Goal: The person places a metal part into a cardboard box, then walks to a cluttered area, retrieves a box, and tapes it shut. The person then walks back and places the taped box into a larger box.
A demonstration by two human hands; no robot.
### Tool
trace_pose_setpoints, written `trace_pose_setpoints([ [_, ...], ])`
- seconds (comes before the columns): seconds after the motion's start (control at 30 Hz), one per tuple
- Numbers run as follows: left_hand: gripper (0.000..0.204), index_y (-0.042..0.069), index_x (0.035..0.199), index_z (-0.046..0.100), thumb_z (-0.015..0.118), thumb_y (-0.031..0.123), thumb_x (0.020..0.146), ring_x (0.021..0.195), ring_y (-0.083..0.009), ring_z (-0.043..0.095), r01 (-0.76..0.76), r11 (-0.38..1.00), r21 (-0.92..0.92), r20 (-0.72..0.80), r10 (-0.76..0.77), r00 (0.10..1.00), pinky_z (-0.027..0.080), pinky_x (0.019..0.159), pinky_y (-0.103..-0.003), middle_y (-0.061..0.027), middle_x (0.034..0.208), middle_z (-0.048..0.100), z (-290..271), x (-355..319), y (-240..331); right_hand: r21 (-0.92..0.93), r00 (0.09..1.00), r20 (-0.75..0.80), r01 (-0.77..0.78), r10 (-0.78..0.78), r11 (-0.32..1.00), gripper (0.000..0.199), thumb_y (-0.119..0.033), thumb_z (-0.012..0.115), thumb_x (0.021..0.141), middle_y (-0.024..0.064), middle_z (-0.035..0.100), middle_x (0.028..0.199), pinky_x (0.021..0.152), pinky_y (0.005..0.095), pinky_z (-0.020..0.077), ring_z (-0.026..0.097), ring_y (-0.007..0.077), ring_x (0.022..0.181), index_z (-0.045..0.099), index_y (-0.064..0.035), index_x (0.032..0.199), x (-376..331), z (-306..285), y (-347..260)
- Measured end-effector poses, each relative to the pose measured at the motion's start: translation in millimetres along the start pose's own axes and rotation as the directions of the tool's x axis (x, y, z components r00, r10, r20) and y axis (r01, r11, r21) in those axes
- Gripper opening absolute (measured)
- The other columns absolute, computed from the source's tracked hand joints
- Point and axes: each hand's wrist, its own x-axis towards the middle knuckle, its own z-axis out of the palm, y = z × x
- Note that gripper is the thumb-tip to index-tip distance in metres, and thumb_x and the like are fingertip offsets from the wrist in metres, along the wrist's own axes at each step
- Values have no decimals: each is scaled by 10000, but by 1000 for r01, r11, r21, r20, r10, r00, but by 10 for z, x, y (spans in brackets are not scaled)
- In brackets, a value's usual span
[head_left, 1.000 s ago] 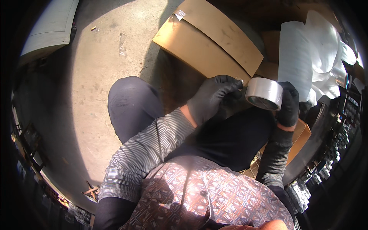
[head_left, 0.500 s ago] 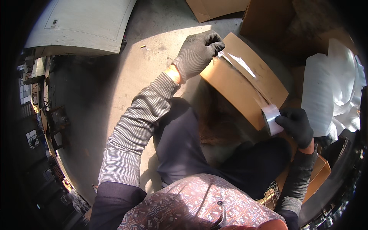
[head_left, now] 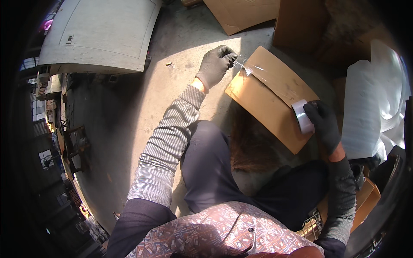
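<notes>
Since 0.5 s ago, the left hand point(head_left: 216, 66), pinching clear tape point(head_left: 257, 68), has moved outward past the cardboard box's point(head_left: 263, 105) left end. The right hand point(head_left: 325, 125) grips the tape roll point(head_left: 305, 116) over its right end, so the strip seems aligned with the seam.

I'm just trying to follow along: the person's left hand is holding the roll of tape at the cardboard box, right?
Not the left: in the head view, it is the right hand that holds the roll of tape at the cardboard box.
</notes>
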Motion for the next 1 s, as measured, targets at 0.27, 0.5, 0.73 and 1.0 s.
trace_pose_setpoints([
  [0.27, 147, 26, 991, 682, 650, 164, 1030, 752, -83, 553, -31, 991, 131, -10, 33, 999, 493, 716, -258, 7, 830, 644, -56, 152, -126, 266, 987, 149, -94, 56, 959, 387, -179, 676, 991, 39, 659, 1052, 905, 264, 480, 581, 116, 948, 661, -5, 1336, -164, -26, -276],
  [0.5, 172, 26, 1011, 697, 676, 196, 1021, 759, -100, 572, 37, 976, 214, -18, -34, 999, 513, 736, -276, -11, 822, 659, -74, 225, -256, 89, 994, 105, -24, 15, 996, 327, -184, 670, 994, 58, 696, 1051, 877, 263, 500, 620, 115, 955, 709, -24, 1277, -12, -19, -349],
  [0.73, 212, 22, 1016, 701, 691, 234, 1019, 761, -112, 592, 64, 971, 229, -47, -55, 997, 528, 742, -288, -26, 833, 674, -84, 340, -454, -52, 990, 41, 134, -132, 990, 300, -197, 689, 987, 83, 731, 1015, 812, 274, 529, 652, 114, 888, 729, -26, 1229, 135, 149, -356],
  [1.0, 209, 24, 1051, 723, 697, 228, 1019, 772, -107, 593, 150, 984, 98, 50, -155, 987, 525, 754, -285, -9, 857, 681, 92, 508, -741, -109, 995, 13, 102, -101, 989, 267, -203, 696, 989, 66, 739, 923, 777, 271, 534, 658, 100, 827, 731, -8, 1167, 287, 350, -278],
])
